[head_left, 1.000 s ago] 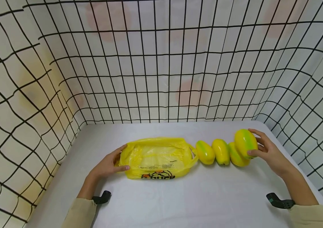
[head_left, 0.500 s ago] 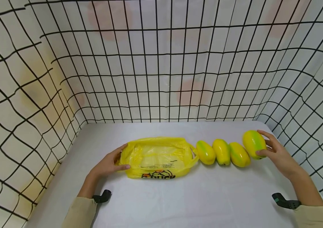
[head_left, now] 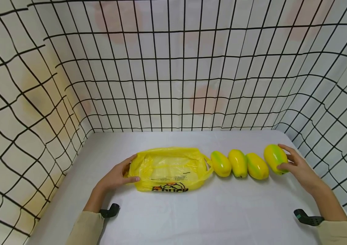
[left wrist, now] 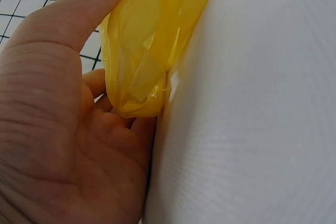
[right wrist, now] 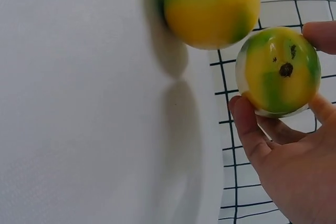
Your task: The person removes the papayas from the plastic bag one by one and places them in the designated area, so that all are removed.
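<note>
A yellow plastic bag [head_left: 173,166] lies on the table, its mouth spread and dark print along its near side. My left hand [head_left: 119,174] holds the bag's left end, with the thumb on the near side and the fingers on the far side. In the left wrist view, yellow plastic [left wrist: 147,51] sits between thumb and fingers. My right hand [head_left: 297,166] grips a yellow papaya [head_left: 275,159] with green streaks. The right wrist view shows its dark-spotted end [right wrist: 281,72] between thumb and fingertips. Another papaya [head_left: 257,166] lies just left of it.
Two more papayas, a streaked one [head_left: 221,164] and a plainer one [head_left: 237,163], continue the row toward the bag's right handle. A black wire grid [head_left: 176,81] over white cloth stands behind and on both sides of the white table [head_left: 191,217].
My right hand has carried its papaya to the right, off the papaya that it overlapped, and then lowered it toward the table. My left hand and the bag stay put.
</note>
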`<state>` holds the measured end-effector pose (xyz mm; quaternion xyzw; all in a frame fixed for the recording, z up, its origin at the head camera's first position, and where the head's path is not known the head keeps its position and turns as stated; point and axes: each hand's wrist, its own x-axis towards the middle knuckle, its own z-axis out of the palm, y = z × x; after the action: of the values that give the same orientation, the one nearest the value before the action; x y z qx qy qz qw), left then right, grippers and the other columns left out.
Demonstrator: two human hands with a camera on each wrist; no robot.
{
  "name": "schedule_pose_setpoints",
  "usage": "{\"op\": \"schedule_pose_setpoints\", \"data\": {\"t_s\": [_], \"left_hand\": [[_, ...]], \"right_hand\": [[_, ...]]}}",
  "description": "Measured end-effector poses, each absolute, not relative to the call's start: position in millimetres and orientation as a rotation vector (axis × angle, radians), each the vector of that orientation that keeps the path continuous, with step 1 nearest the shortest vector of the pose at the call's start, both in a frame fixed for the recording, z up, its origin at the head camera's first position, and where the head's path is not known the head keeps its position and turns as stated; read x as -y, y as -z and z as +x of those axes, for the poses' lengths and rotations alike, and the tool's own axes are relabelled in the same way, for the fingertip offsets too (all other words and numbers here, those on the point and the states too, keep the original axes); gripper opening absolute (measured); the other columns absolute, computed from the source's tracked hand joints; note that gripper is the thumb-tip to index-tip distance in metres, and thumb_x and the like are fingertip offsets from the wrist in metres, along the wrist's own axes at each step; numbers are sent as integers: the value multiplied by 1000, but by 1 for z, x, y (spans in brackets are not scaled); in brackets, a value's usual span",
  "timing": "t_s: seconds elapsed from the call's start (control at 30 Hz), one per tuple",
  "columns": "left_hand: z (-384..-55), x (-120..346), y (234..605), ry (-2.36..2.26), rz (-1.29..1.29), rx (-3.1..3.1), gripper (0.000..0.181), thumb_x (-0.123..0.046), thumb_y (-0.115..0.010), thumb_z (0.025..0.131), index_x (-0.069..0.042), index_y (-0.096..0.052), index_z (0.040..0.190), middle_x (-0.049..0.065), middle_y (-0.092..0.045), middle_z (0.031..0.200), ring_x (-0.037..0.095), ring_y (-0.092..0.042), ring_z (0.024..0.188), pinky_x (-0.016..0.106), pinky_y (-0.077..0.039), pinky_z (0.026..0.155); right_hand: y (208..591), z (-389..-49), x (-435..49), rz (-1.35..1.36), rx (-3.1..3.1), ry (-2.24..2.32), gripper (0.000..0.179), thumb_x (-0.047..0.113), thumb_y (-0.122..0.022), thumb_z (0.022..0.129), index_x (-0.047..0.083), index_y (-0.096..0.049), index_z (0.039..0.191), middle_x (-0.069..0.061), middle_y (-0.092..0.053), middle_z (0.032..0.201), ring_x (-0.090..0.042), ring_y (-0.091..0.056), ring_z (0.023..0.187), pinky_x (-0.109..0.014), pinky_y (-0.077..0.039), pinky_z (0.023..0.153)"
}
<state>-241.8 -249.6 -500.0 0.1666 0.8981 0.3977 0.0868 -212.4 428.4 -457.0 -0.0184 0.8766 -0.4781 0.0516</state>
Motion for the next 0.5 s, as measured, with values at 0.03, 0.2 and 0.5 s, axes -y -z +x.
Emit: {"op": "schedule_pose_setpoints", "data": {"t_s": [0.03, 0.2, 0.5], "left_hand": [[-242, 250, 500, -1186, 494, -2674, 99, -51, -78, 76, -32, -21, 155, -2, -27, 160, 28, -31, 146, 54, -29, 116], [-241, 249, 498, -1186, 516, -2681, 98, -50, -77, 77, -29, -22, 155, -1, -27, 160, 29, -31, 145, 54, -30, 116], [-240, 250, 498, -1168, 542, -2700, 96, -51, -76, 79, -28, -22, 155, 0, -28, 160, 29, -33, 144, 55, -31, 115]], "right_hand": [[458, -213, -429, -51, -2651, 1466, 75, 29, -57, 99, 41, -9, 155, -20, -21, 149, -10, -38, 111, -57, -34, 93], [464, -217, -427, -20, -2632, 1460, 76, 32, -56, 99, 43, -5, 155, -27, -11, 156, -36, -29, 128, -70, -28, 96], [476, -222, -426, 85, -2630, 1376, 86, 35, -55, 97, 27, 6, 157, -35, 0, 157, -58, -13, 138, -77, -25, 101]]}}
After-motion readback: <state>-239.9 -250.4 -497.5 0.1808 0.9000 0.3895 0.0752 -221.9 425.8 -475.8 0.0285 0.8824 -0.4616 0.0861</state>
